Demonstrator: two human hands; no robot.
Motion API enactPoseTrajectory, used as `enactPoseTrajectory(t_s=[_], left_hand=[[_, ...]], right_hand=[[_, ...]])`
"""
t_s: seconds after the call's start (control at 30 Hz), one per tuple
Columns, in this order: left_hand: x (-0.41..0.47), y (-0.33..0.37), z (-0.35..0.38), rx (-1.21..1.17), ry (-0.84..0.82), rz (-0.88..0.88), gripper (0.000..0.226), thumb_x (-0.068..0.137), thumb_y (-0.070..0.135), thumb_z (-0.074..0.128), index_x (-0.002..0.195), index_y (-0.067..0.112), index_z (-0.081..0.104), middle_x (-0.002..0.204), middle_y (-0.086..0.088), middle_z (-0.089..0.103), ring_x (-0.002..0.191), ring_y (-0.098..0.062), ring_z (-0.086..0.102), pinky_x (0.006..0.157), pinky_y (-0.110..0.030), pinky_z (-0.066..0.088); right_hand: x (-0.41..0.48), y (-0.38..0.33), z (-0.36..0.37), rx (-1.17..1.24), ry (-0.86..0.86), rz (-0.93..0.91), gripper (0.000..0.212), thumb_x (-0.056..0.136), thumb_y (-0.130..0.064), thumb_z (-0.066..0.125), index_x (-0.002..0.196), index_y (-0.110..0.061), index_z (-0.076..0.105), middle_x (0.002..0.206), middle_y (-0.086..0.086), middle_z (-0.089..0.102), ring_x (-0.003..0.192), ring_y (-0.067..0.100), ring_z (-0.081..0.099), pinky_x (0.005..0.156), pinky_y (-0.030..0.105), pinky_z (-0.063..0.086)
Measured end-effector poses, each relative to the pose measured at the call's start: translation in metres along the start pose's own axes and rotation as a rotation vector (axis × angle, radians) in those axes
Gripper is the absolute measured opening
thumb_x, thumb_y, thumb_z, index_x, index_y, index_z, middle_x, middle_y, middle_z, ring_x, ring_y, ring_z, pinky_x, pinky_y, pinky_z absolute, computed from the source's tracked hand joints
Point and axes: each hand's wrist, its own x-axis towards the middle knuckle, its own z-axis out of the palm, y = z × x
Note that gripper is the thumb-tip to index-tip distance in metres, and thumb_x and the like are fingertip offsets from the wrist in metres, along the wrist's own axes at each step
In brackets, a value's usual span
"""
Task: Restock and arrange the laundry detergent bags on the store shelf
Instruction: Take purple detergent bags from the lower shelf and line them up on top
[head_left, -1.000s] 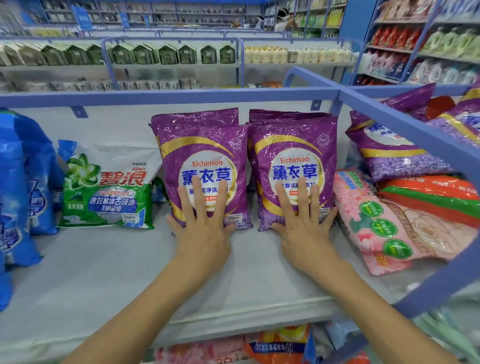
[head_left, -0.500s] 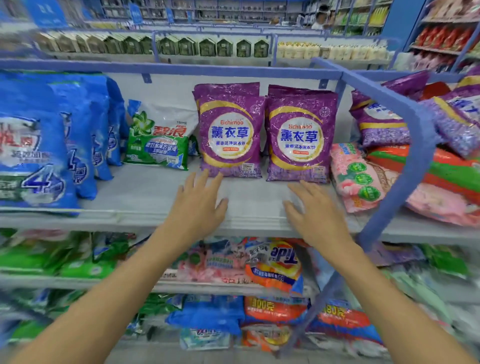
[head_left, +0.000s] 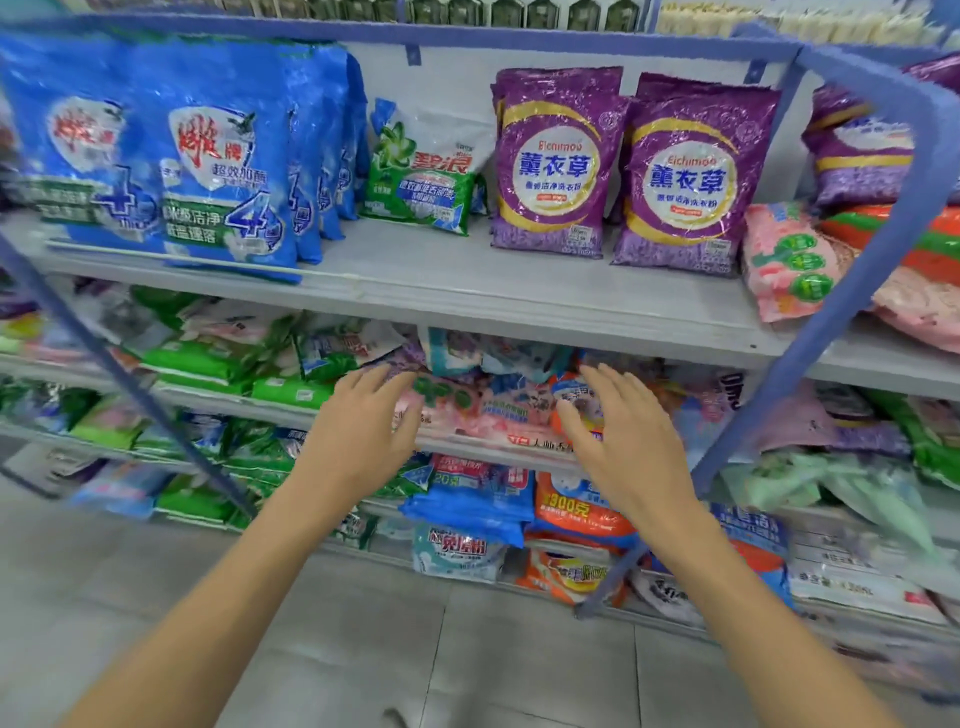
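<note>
Two purple detergent bags stand upright side by side on the grey top shelf (head_left: 467, 291), the left one (head_left: 550, 166) and the right one (head_left: 685, 182). My left hand (head_left: 363, 431) and my right hand (head_left: 623, 441) hover lower down, fingers straight and spread, holding nothing. Both hands are in front of the second shelf, where a pink bag (head_left: 493, 410) lies flat among mixed bags. Whether the fingertips touch those bags I cannot tell.
Blue bags (head_left: 197, 150) stand in a row at the top shelf's left, with a green-and-white bag (head_left: 426, 171) beside them. Pink and orange bags (head_left: 810, 260) lie piled at the right. A blue shelf post (head_left: 831, 322) slants down on the right. Lower shelves hold more bags above the tiled floor.
Both hands left the purple bags and dropped from the top shelf to the front of the second shelf. The view pulled back and tilted down.
</note>
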Motion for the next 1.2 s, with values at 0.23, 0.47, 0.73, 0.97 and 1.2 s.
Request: enactPoseTrajectory(t_s=[0.23, 0.47, 0.73, 0.97, 1.2], left_hand=[[-0.055, -0.087, -0.007, -0.085, 0.044, -0.148, 0.05, 0.101, 0.032, 0.057, 0.146, 0.01, 0.053, 0.147, -0.013, 0.054, 0.139, -0.034, 0.044, 0.113, -0.05, 0.04], [-0.096, -0.199, -0.007, -0.232, 0.092, -0.24, 0.046, 0.099, 0.032, 0.061, 0.142, 0.015, 0.058, 0.144, -0.007, 0.057, 0.135, -0.03, 0.049, 0.113, -0.049, 0.041], [-0.098, -0.272, 0.021, -0.38, 0.001, -0.296, 0.053, 0.096, 0.042, 0.054, 0.143, 0.019, 0.057, 0.148, -0.006, 0.054, 0.14, -0.026, 0.045, 0.117, -0.048, 0.037], [-0.05, -0.266, 0.07, -0.445, -0.057, -0.25, 0.049, 0.1, 0.038, 0.057, 0.144, 0.017, 0.056, 0.147, -0.005, 0.055, 0.138, -0.025, 0.047, 0.117, -0.041, 0.035], [0.038, -0.233, 0.099, -0.44, -0.078, -0.1, 0.047, 0.102, 0.035, 0.052, 0.146, 0.018, 0.052, 0.153, -0.003, 0.048, 0.143, -0.022, 0.041, 0.118, -0.038, 0.033]], right_hand=[[-0.02, -0.068, 0.051, 0.092, -0.017, -0.047, 0.054, 0.102, -0.048, 0.052, 0.148, -0.021, 0.05, 0.152, -0.001, 0.052, 0.143, 0.018, 0.043, 0.119, 0.039, 0.034], [-0.03, -0.16, 0.119, 0.218, -0.093, 0.065, 0.055, 0.103, -0.051, 0.048, 0.152, -0.026, 0.043, 0.157, -0.007, 0.045, 0.147, 0.013, 0.036, 0.119, 0.037, 0.033], [-0.023, -0.199, 0.182, 0.252, -0.12, 0.243, 0.057, 0.104, -0.047, 0.051, 0.155, -0.024, 0.04, 0.159, -0.007, 0.043, 0.147, 0.012, 0.036, 0.119, 0.034, 0.031], [0.015, -0.164, 0.21, 0.249, -0.104, 0.373, 0.058, 0.103, -0.05, 0.051, 0.153, -0.023, 0.043, 0.157, -0.003, 0.047, 0.143, 0.019, 0.043, 0.114, 0.038, 0.037], [0.105, -0.115, 0.241, 0.156, -0.078, 0.432, 0.042, 0.102, -0.046, 0.051, 0.13, -0.014, 0.057, 0.122, 0.009, 0.065, 0.115, 0.033, 0.06, 0.094, 0.042, 0.05]])
